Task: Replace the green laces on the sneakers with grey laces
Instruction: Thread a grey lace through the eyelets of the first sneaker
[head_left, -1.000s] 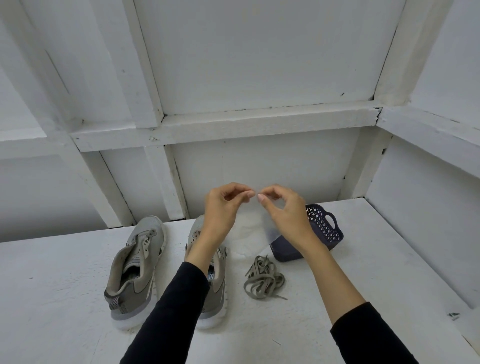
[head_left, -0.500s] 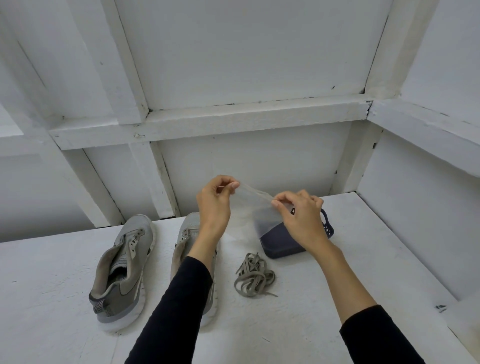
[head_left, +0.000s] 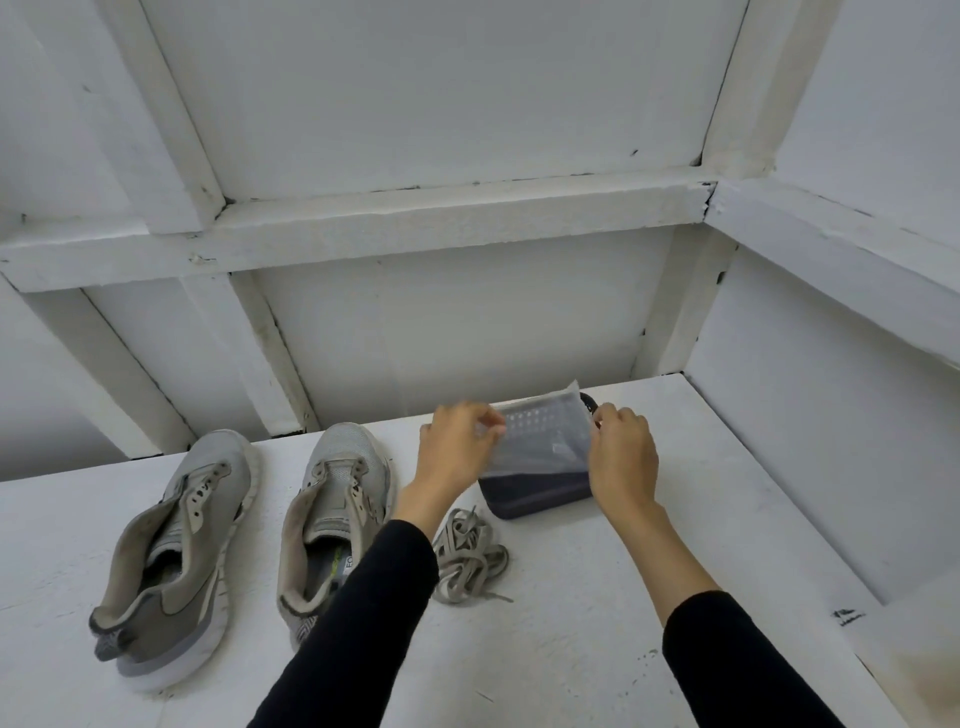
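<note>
I see a white table (head_left: 571, 649) set into a white-painted wooden frame (head_left: 447, 218) of beams and panels; my black sleeves (head_left: 363, 623) cross the lower view, and the left one covers the heel side of the nearer sneaker. Two grey sneakers stand side by side on the left, the left sneaker (head_left: 171, 551) and the right sneaker (head_left: 332, 514), toes pointing away, both with bare eyelets and tongues open. The grey laces (head_left: 470, 558) lie in a loose tangled bundle on the table, just right of the right sneaker and just in front of the basket. My left hand (head_left: 454, 457) and right hand (head_left: 623, 457) each pinch a side edge of a clear plastic bag (head_left: 540, 436), stretched between them over the dark perforated basket (head_left: 540, 499). Through the bag I cannot tell what the basket contains; the bag itself looks empty.
</note>
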